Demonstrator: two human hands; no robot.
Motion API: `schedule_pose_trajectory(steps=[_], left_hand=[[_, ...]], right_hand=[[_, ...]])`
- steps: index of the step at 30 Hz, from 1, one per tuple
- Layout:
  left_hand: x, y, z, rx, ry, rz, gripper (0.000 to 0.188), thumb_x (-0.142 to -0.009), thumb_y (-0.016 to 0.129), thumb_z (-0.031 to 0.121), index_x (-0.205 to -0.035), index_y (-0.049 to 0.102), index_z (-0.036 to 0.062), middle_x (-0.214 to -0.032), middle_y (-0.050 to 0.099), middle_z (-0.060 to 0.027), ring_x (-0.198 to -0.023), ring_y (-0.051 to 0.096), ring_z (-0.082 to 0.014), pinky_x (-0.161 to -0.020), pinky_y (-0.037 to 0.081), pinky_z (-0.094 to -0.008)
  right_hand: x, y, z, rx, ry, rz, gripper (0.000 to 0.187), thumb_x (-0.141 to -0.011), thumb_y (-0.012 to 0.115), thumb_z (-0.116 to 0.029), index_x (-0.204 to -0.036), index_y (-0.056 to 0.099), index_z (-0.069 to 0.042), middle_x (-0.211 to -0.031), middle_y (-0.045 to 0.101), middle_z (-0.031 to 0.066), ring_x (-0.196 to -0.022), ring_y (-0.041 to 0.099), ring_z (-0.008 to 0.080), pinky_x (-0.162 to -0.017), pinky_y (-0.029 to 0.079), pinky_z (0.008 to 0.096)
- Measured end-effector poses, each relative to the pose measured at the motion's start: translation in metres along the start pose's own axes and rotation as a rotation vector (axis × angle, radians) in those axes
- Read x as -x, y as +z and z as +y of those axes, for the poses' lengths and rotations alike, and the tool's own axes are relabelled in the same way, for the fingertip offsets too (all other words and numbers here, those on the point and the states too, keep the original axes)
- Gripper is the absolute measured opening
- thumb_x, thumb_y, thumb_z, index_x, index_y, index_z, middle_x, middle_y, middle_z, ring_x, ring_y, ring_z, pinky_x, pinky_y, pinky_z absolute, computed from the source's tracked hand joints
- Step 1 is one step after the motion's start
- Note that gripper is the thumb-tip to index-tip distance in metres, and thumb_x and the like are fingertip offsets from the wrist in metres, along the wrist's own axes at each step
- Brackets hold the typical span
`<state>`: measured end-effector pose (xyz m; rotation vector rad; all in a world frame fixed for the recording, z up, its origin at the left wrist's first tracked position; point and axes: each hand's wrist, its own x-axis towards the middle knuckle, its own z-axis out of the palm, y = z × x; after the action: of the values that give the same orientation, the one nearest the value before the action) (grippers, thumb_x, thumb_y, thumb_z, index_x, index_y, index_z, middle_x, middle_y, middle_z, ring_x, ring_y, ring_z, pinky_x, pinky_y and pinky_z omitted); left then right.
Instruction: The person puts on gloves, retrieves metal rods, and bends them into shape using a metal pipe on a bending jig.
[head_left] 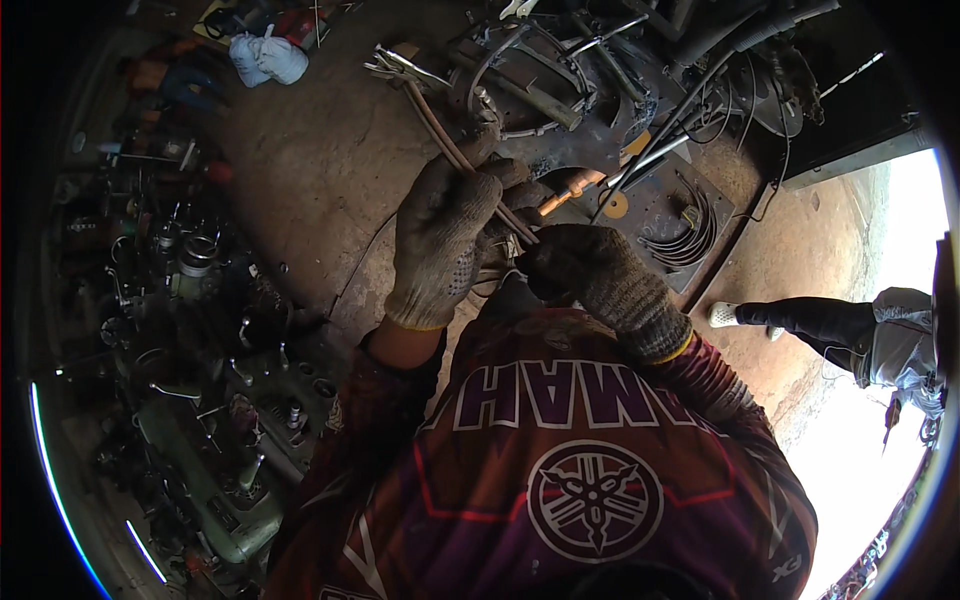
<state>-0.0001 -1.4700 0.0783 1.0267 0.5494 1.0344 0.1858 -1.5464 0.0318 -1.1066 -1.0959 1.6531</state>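
My left hand, in a grey-brown knit work glove, is closed around a pair of long, thin, brown parallel rods or tubes. They run from a forked metal end, beyond my left hand, down toward my right hand. My right hand, in a similar glove, is closed close to their near end; its fingertips are in shadow, so what they grip is hidden. Just beyond both hands an orange-copper tapered piece shows, partly covered by the left glove.
Metal frames and rods lie piled ahead. Right of them, curved thin strips rest on a plate, with cables around. Green machinery with levers stands at left. Another person is near the bright doorway. A white sack sits far left.
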Motion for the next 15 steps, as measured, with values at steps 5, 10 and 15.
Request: schedule_pose_trajectory(steps=[5, 10, 15], left_hand=[[0.002, -0.011, 0.009, 0.166, -0.071, 0.094, 0.04, -0.099, 0.061, 0.012, -0.136, 0.05, 0.0002, -0.119, 0.063, -0.0172, -0.104, 0.069, -0.03, -0.086, 0.063, -0.046], [-0.01, -0.047, 0.026, 0.276, -0.102, 0.149, 0.041, -0.1, 0.061, 0.019, -0.137, 0.05, 0.0043, -0.12, 0.062, -0.0107, -0.108, 0.065, -0.0252, -0.09, 0.059, -0.0461], [-0.014, -0.09, 0.048, 0.271, -0.122, 0.19, 0.043, -0.101, 0.061, 0.023, -0.14, 0.048, 0.0065, -0.121, 0.06, -0.0089, -0.113, 0.062, -0.0231, -0.096, 0.056, -0.0452]], right_hand=[[-0.005, 0.012, -0.008, 0.042, -0.002, -0.001, 0.033, -0.101, 0.062, -0.026, -0.117, 0.067, 0.002, -0.09, 0.072, 0.006, -0.079, 0.068, 0.013, -0.073, 0.056, 0.0275], [-0.026, 0.022, -0.005, -0.649, -0.085, -0.259, 0.048, -0.104, 0.056, -0.028, -0.137, 0.052, 0.006, -0.115, 0.07, 0.0155, -0.104, 0.068, 0.0235, -0.091, 0.055, 0.0356], [-0.062, 0.057, 0.006, -0.607, -0.139, -0.252, 0.05, -0.103, 0.057, -0.03, -0.138, 0.052, 0.005, -0.121, 0.067, 0.0174, -0.107, 0.067, 0.0253, -0.093, 0.055, 0.0359]])
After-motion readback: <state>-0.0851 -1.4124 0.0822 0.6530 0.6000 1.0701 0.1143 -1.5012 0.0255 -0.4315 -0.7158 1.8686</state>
